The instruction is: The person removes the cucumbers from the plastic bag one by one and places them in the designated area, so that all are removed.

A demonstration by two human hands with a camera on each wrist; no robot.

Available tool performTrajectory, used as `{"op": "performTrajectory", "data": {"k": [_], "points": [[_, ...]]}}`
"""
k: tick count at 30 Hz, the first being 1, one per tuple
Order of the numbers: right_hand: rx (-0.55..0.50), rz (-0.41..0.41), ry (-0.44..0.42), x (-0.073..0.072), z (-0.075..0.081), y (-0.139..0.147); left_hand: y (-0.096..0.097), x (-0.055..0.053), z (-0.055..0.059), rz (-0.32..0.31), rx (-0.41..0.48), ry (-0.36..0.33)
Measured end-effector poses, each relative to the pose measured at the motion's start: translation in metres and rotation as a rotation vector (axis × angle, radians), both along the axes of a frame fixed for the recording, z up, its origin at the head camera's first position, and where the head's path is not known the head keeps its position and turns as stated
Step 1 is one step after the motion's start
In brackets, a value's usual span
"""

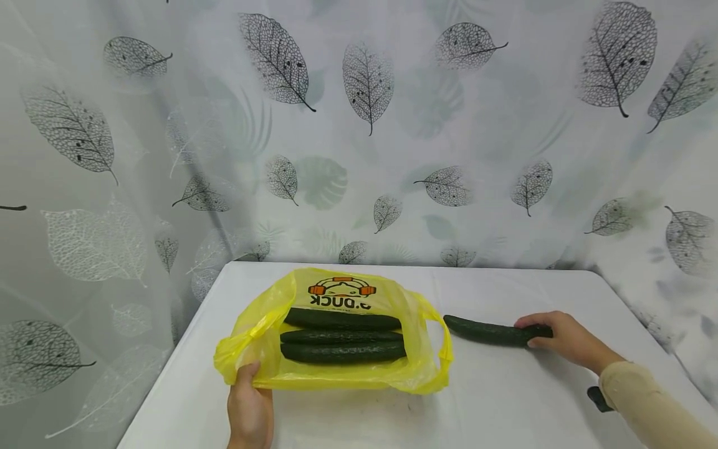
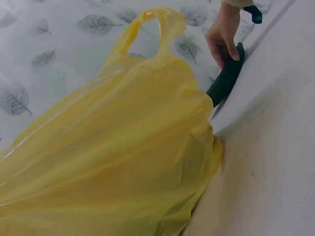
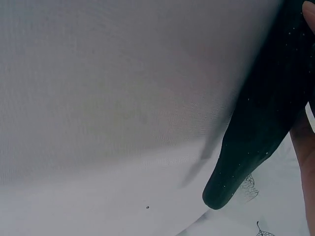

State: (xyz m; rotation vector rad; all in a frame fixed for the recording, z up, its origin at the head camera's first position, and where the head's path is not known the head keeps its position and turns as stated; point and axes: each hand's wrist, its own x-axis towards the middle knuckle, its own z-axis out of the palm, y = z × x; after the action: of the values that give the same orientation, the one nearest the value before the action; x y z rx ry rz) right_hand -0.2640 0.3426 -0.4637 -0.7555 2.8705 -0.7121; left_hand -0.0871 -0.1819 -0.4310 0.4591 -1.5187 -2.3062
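A yellow plastic bag [image 1: 387, 378] lies on the table with its mouth facing me, propped wide. Inside it several cucumbers [image 1: 342, 352] rest side by side. At the bag's left front edge my left hand [image 1: 250, 411] grips the plastic, thumb on the rim and the other fingers hidden. To the right of the bag, my right hand [image 1: 566, 340] holds a single cucumber [image 1: 482, 332] by its right end, thumb on the near side and fingers on the far side. The cucumber's other end points at the bag's right handle [image 1: 445, 349]. In the left wrist view, the bag [image 2: 123, 147] partly covers that cucumber [image 2: 229, 78].
A white-covered table [image 1: 505, 399] carries everything. Behind it and along the sides hangs a leaf-printed curtain [image 1: 415, 137]. A small dark item [image 1: 599, 399] shows beside the right sleeve [image 1: 639, 393], partly hidden by it.
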Motion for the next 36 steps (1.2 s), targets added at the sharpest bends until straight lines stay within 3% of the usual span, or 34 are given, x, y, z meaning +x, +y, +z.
{"op": "performTrajectory", "data": {"k": [7, 13, 21, 26, 36], "points": [[-0.048, -0.047, 0.013, 0.007, -0.004, -0.003, 0.001, 0.0, 0.0, 0.016, -0.006, 0.046], [-0.071, -0.127, 0.022, 0.01, -0.008, -0.009, 0.0, 0.001, 0.004, -0.013, -0.046, 0.019], [-0.067, -0.137, 0.091, 0.017, 0.008, -0.026, -0.002, 0.003, 0.003, -0.037, -0.068, 0.006], [-0.064, -0.157, 0.16, 0.021, 0.033, -0.05, -0.003, 0.004, 0.001, -0.035, -0.084, 0.005], [-0.052, -0.095, 0.144, 0.051, 0.118, -0.123, -0.003, 0.006, -0.006, -0.023, -0.076, 0.011]]}}
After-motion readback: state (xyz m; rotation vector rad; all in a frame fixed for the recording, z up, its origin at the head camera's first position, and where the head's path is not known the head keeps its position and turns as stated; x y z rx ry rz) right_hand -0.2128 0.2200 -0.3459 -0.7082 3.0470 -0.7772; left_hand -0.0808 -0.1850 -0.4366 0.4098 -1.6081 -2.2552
